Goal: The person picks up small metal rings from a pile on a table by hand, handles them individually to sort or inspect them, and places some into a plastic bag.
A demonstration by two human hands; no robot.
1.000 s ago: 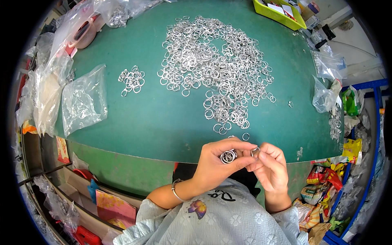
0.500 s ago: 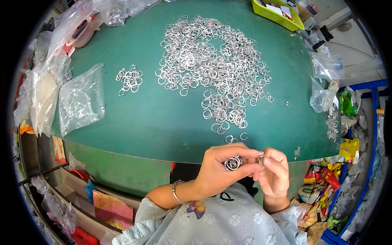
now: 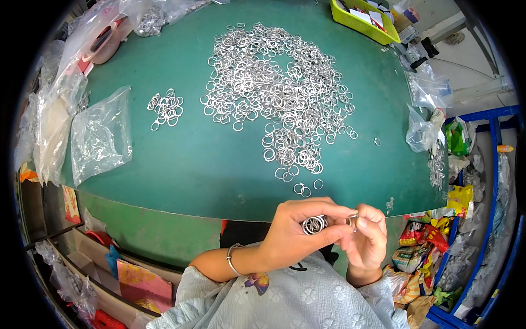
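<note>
Pinching metal ring (image 3: 352, 219), lower ctr

Gripping it btwn fingertips of L hand (image 3: 298, 225) & R hand (image 3: 366, 241); clasping ring bunch (image 3: 314, 224) in L. Facing stray rings (image 3: 302, 191), big ring pile (image 3: 246, 71) upper ctr, clear bag (image 3: 103, 137) mid-left, lime tray (image 3: 359, 24) upper R.

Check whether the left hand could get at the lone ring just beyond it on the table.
Likely yes, though not freely: the lone ring lies uncovered on the green table close by, but the left hand already carries a ring cluster and shares another ring with the right hand.
</note>
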